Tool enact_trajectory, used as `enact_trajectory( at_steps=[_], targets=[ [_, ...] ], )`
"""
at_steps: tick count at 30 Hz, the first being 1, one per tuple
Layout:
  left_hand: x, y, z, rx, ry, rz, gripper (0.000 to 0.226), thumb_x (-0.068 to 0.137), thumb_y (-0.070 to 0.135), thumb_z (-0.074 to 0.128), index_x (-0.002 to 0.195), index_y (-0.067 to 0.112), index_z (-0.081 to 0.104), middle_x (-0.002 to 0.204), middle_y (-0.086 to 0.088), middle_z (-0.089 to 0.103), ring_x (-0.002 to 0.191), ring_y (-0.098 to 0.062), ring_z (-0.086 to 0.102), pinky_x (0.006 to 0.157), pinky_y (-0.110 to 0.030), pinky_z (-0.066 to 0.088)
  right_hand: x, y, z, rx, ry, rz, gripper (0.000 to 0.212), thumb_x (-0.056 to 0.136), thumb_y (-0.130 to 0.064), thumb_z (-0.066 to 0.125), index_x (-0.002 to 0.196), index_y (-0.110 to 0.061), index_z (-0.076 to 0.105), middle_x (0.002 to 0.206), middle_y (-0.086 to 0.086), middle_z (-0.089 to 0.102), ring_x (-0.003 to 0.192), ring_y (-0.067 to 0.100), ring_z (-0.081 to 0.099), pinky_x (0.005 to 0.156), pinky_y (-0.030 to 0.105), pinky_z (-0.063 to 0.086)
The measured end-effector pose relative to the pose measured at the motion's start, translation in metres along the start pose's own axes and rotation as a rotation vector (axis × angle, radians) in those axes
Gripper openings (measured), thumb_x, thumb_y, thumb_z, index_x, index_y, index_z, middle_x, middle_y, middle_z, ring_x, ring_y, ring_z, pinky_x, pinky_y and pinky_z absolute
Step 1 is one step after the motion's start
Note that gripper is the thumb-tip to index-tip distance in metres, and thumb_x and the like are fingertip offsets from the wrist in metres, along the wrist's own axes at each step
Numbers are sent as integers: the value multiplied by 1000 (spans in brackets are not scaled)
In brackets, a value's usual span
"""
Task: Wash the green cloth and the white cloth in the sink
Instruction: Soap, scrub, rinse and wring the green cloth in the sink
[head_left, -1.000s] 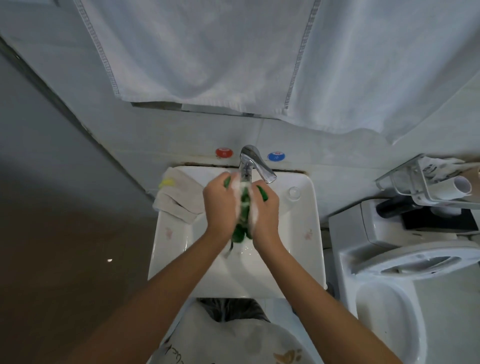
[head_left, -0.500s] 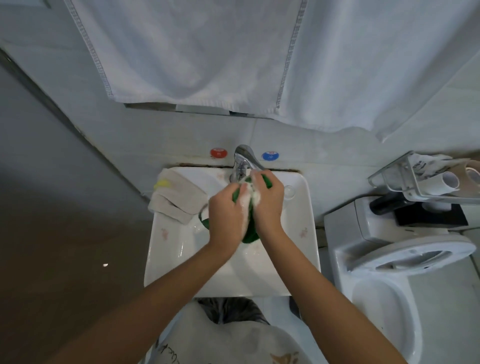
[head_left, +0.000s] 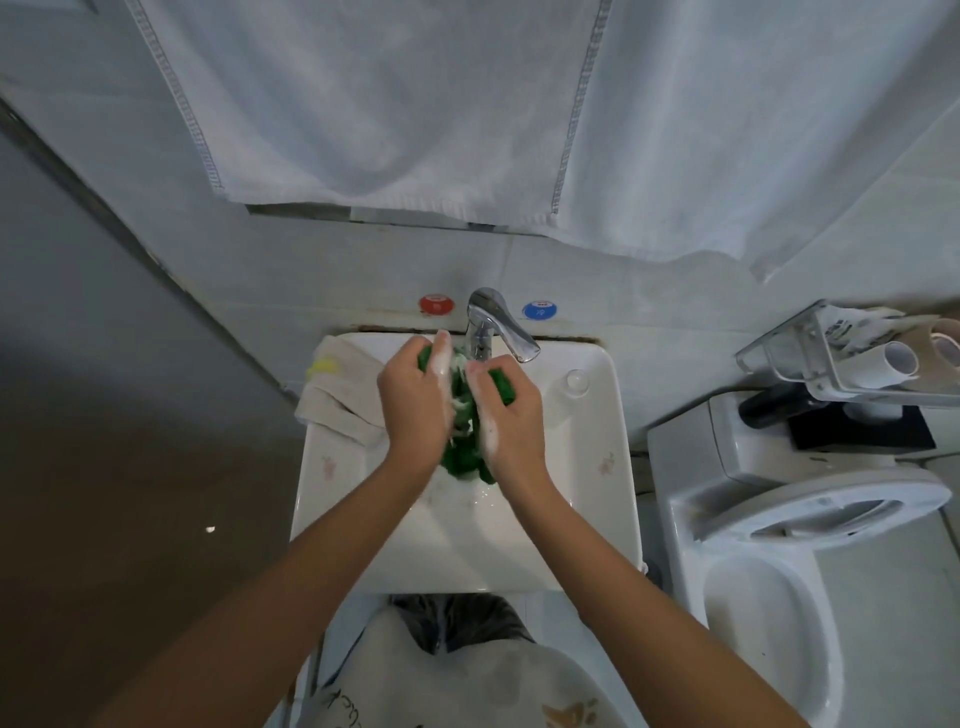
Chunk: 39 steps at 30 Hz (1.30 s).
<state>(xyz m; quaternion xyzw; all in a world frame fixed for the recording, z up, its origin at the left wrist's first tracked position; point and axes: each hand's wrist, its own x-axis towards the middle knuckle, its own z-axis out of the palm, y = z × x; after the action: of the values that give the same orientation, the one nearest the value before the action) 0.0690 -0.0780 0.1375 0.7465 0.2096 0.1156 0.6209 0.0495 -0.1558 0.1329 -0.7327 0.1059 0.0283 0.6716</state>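
The green cloth (head_left: 460, 457) is showing deep green, flecked with white suds, between the left hand (head_left: 415, 405) and the right hand (head_left: 511, 421). The white cloth (head_left: 337, 400) is looking off-white, almost beige, with a yellow patch at its far left corner. The sink (head_left: 597, 493) is gleaming white, with faint pink flower motifs on its left and right rims. On the far wall a red dot (head_left: 436, 304) and a blue dot (head_left: 540, 310) are flanking the shiny chrome tap (head_left: 493, 325). The towel (head_left: 415, 104) overhead is hanging white with grey stitched lines.

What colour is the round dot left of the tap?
Red dot, clearest in the head view.
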Motion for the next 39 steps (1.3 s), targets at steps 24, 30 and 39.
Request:
enact_trajectory(
  at_steps=[24,30,39],
  targets=[
    [22,13,-43,-71,-345,-87,27,93,27,57,72,10,61,68,1,62,66,-13,63,63,-29,53,24,2,-74,-183,-628,148,48,70,-52,66,95,-12,57,82,0,62,73,13,61,67,27,48],
    [25,22,-46,-5,-529,-101,18,86,23,64,78,7,60,68,-2,65,62,-11,65,55,-21,51,27,-2,-69,-26,-572,215,17,85,-30,63,88,-14,58,77,-11,67,76,4,65,67,16,47],
    [38,22,-63,427,-826,31,24,76,19,76,86,16,55,69,3,60,58,-11,57,51,-26,45,40,-14,-79,-291,-522,46,45,75,10,70,98,-23,51,81,0,55,71,10,56,61,20,48]
  ],
)
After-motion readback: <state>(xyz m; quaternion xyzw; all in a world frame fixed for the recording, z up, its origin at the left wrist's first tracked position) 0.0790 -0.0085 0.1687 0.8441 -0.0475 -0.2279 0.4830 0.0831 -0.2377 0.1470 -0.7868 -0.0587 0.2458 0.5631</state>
